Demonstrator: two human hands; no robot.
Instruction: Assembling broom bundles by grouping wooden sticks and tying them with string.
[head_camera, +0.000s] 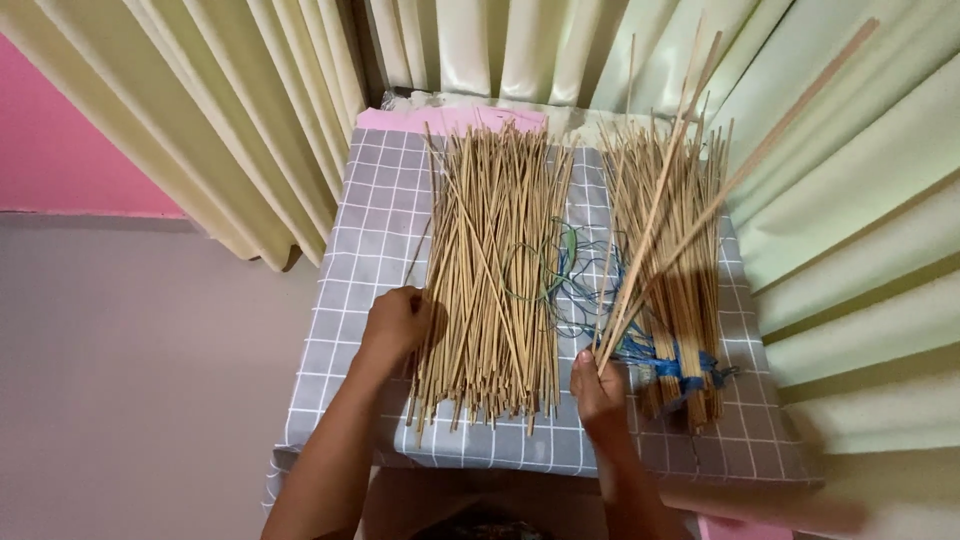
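Right now my left hand (398, 322) rests curled against the near left edge of the loose stick pile (495, 270), touching it but gripping nothing I can make out. My right hand (597, 388) is closed on a few long sticks (665, 215) fanning away from it, above the tied bundle (680, 300) just right of it on the checked tabletop (375, 240).

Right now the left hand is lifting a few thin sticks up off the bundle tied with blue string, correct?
Not quite: the head view shows the right hand lifting those sticks off the blue-tied bundle. The left hand rests on the loose pile.
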